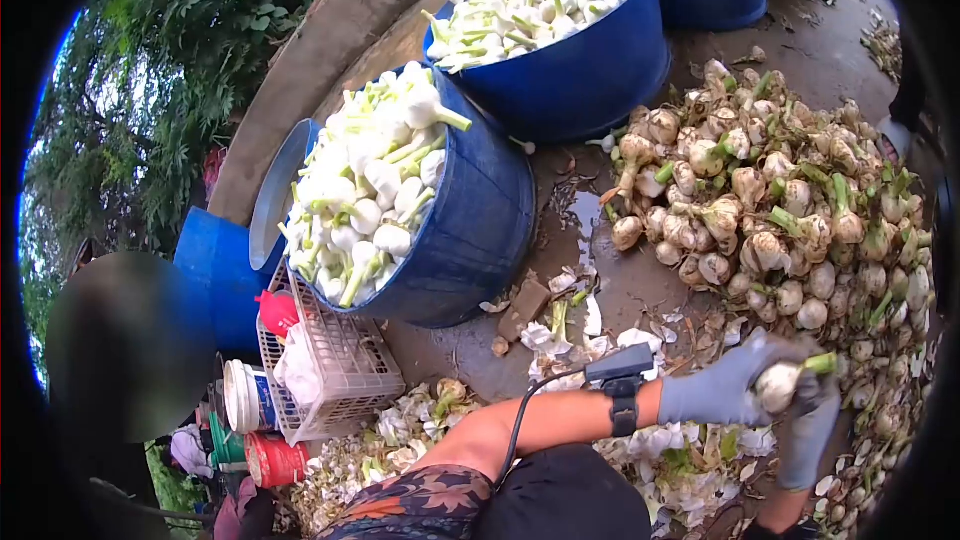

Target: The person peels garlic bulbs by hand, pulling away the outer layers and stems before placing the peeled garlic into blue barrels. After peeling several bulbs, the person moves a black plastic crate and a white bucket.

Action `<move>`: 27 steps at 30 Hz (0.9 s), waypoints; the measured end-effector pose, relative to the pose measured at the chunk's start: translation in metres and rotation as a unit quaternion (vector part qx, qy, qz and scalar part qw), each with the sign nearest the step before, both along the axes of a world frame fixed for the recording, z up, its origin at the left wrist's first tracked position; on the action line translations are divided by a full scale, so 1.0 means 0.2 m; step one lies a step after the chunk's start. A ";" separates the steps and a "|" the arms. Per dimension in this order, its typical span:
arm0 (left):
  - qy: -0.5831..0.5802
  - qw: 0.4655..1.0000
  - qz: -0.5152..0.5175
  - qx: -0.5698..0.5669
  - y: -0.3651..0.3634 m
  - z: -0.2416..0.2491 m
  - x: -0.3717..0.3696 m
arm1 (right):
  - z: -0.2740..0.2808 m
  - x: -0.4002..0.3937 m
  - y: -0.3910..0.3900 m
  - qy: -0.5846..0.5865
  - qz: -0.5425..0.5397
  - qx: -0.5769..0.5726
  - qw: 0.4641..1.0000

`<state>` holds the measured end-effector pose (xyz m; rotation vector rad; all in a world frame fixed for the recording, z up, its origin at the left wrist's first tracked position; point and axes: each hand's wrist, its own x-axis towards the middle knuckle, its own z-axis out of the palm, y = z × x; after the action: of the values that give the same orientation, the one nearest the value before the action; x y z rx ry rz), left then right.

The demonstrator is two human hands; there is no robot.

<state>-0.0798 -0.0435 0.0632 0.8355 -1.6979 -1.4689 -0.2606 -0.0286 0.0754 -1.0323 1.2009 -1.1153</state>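
Observation:
A garlic bulb (777,389), pale with a short green stem, is between my two gloved hands at the right of the head view. My left hand (722,381), in a grey glove with a dark band at the wrist, is closed on the bulb from the left. Pressed against the bulb's other side is my right hand (814,418), also gloved and closed. Its fingertips are partly hidden, so any small tool in it cannot be made out. Just beyond both hands rises a large heap of unpeeled garlic (760,210) with dirty skins.
Two blue tubs, a nearer one (480,210) and a farther one (590,80), are heaped with white peeled garlic. A plastic crate (345,370) stands left, by a red bucket (275,460) and a white bucket (243,395). Loose skins (690,460) litter the ground. Another person (130,350) is at left.

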 end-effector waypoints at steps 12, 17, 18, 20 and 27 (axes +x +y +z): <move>0.158 0.930 -0.016 0.331 0.13 0.00 0.09 | -0.11 -0.06 0.19 0.031 0.097 0.173 0.980; 0.099 0.961 0.022 0.259 0.18 0.04 0.19 | -0.23 0.05 0.27 -0.066 -0.009 0.133 0.989; 0.097 0.961 0.034 0.258 0.20 0.05 0.22 | -0.20 0.09 0.27 -0.077 0.005 0.121 0.990; 0.016 0.991 0.015 0.132 0.23 0.05 0.26 | -0.12 0.16 0.25 -0.099 0.035 0.098 0.990; 0.198 0.928 0.108 0.297 0.39 0.11 0.40 | -0.05 0.32 0.30 -0.053 0.078 0.109 0.990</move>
<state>0.0001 0.0339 0.0850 0.9167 -0.8354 -1.8698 -0.1963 0.0305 0.0662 -0.8715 1.1097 -0.8849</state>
